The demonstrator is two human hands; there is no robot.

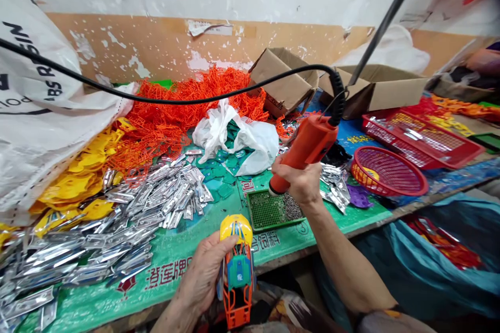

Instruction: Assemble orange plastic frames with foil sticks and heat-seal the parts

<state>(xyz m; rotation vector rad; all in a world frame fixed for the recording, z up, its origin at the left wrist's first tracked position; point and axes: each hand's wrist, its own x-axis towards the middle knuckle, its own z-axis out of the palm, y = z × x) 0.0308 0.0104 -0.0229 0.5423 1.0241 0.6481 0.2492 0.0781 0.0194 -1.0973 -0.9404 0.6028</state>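
Note:
My left hand (205, 270) is closed on a toy vehicle body (238, 273) with a yellow front, a teal middle and an orange frame, held at the table's front edge. My right hand (302, 182) grips an orange electric screwdriver (308, 145), its fingers wrapped round the lower part. The tool slants down, its tip over a green tray (275, 225) of small screws. Whether the tip touches the screws is not clear. A black cable (219, 94) runs from the tool's top across to the left.
Silver metal-look parts (148, 203), yellow parts (84, 171) and orange frames (195, 93) are heaped at the left and back. Teal pieces lie by a white plastic bag (260, 140). Cardboard boxes (287, 75) and red baskets (390, 171) stand at the right.

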